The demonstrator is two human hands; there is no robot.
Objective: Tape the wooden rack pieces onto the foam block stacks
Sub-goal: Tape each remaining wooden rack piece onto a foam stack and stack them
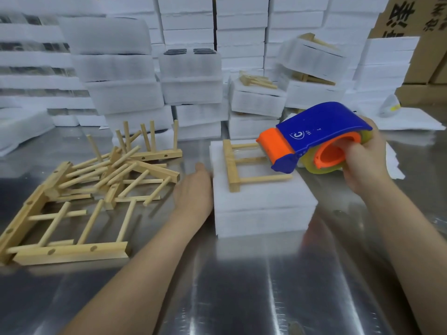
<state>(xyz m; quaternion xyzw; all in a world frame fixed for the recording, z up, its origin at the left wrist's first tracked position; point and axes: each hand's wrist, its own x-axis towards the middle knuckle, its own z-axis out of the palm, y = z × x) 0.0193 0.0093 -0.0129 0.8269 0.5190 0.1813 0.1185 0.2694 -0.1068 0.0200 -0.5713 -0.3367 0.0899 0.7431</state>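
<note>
A white foam block stack (263,204) sits on the metal table in front of me. A wooden rack piece (235,165) with three dowels lies flat on its top. My right hand (362,160) grips a blue and orange tape dispenser (314,136), whose orange nose hovers over the rack's dowels. My left hand (193,189) lies with straight fingers against the stack's left side.
A loose pile of wooden rack pieces (92,187) covers the table at the left. Tall stacks of foam blocks (191,76) stand behind, some with rack pieces on top. Cardboard boxes (425,32) rise at the far right. The shiny metal table (242,286) runs toward me.
</note>
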